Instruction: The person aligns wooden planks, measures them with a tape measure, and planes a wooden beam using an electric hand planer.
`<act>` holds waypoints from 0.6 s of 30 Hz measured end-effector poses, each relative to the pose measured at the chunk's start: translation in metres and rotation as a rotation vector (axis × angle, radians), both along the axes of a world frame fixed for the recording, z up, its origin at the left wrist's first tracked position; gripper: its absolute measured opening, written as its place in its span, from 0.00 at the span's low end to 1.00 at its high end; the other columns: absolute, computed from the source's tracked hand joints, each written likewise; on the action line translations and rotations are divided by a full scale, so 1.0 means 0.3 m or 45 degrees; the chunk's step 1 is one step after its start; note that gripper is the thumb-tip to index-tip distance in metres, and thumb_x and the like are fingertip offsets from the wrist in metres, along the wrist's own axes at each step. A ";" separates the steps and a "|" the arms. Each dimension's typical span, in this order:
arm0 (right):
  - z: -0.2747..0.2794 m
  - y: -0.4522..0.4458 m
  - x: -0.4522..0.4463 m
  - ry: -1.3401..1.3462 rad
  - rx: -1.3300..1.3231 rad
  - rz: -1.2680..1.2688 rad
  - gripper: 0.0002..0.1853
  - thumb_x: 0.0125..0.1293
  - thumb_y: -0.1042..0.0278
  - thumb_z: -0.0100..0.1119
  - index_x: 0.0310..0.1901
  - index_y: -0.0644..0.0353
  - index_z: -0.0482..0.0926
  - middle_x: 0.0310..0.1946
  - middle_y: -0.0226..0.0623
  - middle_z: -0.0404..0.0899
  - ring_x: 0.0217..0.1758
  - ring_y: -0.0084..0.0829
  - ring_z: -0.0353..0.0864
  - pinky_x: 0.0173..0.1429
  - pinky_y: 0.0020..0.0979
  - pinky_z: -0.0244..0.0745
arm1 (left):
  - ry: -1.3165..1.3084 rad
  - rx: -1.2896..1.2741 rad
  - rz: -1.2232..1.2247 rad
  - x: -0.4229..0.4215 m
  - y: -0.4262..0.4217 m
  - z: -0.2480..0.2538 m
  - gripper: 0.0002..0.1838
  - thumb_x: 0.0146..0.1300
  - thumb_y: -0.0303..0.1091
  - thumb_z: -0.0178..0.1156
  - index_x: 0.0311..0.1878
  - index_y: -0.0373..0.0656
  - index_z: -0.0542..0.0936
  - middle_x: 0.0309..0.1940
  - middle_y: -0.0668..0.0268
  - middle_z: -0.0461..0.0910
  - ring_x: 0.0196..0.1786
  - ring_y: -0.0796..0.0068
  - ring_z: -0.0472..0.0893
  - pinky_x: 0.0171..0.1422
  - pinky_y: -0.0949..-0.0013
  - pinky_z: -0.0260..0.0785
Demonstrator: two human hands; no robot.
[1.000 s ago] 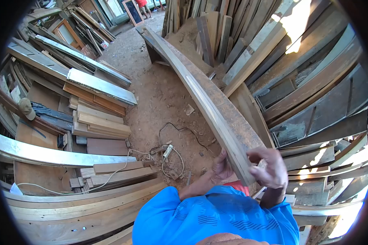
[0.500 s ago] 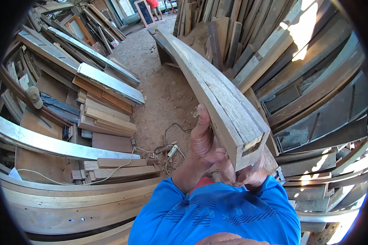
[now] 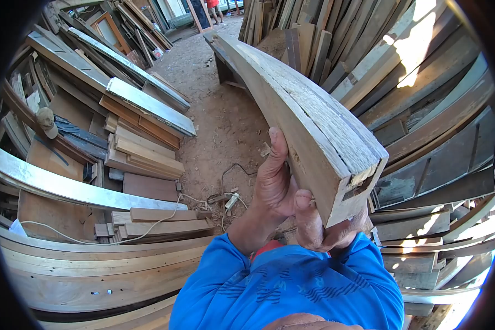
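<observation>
A long, thick wooden beam [image 3: 308,110] runs from close to my chest toward the far end of a bench. Its near end is raised and shows a rectangular hole and a long crack along the weathered top face. My left hand [image 3: 275,184] grips the beam's left side, thumb pointing up along it. Under the near end, my right hand [image 3: 330,228] supports the beam from below, partly hidden by it.
Stacked planks [image 3: 148,157] lie at the left, with a cap [image 3: 47,122] among the boards. A white power strip [image 3: 232,201] and cords rest on the dirt floor [image 3: 214,132]. Boards lean at the right [image 3: 423,110]. A person's legs [image 3: 214,10] show far back.
The beam's near end has risen and turned, bringing its top face and end hole into view. My hands have moved from its edges to its left side and underside.
</observation>
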State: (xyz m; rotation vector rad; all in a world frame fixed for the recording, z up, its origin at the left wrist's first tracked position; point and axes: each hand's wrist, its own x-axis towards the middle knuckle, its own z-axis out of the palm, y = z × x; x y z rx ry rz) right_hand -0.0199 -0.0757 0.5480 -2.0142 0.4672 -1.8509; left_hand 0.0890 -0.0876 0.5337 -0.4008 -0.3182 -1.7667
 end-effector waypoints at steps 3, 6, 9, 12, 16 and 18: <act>-0.005 0.004 -0.002 0.006 0.012 -0.006 0.37 0.66 0.53 0.62 0.70 0.71 0.69 0.69 0.61 0.72 0.69 0.59 0.75 0.73 0.51 0.66 | -0.006 -0.021 0.014 0.004 -0.002 0.001 0.32 0.78 0.56 0.51 0.75 0.46 0.66 0.67 0.56 0.77 0.68 0.59 0.79 0.71 0.48 0.75; -0.016 0.009 -0.006 0.021 0.028 -0.007 0.36 0.67 0.52 0.61 0.70 0.70 0.70 0.68 0.60 0.73 0.69 0.59 0.75 0.73 0.51 0.66 | -0.031 -0.011 0.040 0.004 0.002 -0.014 0.32 0.78 0.56 0.51 0.75 0.46 0.66 0.67 0.56 0.77 0.68 0.59 0.79 0.71 0.48 0.75; -0.031 0.022 -0.017 0.037 0.057 -0.007 0.36 0.67 0.51 0.60 0.69 0.70 0.71 0.68 0.60 0.73 0.69 0.60 0.75 0.72 0.51 0.66 | -0.006 -0.097 0.058 0.002 0.059 0.037 0.32 0.78 0.56 0.51 0.75 0.46 0.66 0.67 0.56 0.77 0.68 0.59 0.79 0.72 0.48 0.75; -0.043 0.034 -0.036 0.066 0.089 0.001 0.35 0.68 0.49 0.59 0.68 0.69 0.72 0.67 0.60 0.74 0.69 0.60 0.75 0.72 0.52 0.66 | -0.050 0.008 0.051 0.004 0.064 0.011 0.31 0.78 0.56 0.51 0.75 0.46 0.67 0.67 0.57 0.77 0.68 0.59 0.79 0.72 0.48 0.74; -0.064 0.039 -0.055 0.097 0.129 0.004 0.35 0.68 0.48 0.58 0.68 0.68 0.74 0.66 0.59 0.75 0.68 0.61 0.75 0.71 0.52 0.66 | -0.099 0.101 0.073 0.000 0.071 -0.036 0.30 0.78 0.54 0.52 0.75 0.46 0.68 0.67 0.57 0.78 0.68 0.59 0.79 0.72 0.48 0.74; -0.079 0.043 -0.058 0.107 0.154 0.008 0.34 0.69 0.47 0.57 0.67 0.68 0.74 0.66 0.59 0.75 0.68 0.61 0.75 0.71 0.52 0.66 | -0.090 0.123 0.087 -0.010 0.064 -0.094 0.30 0.77 0.54 0.54 0.74 0.47 0.68 0.66 0.57 0.78 0.68 0.59 0.79 0.72 0.48 0.74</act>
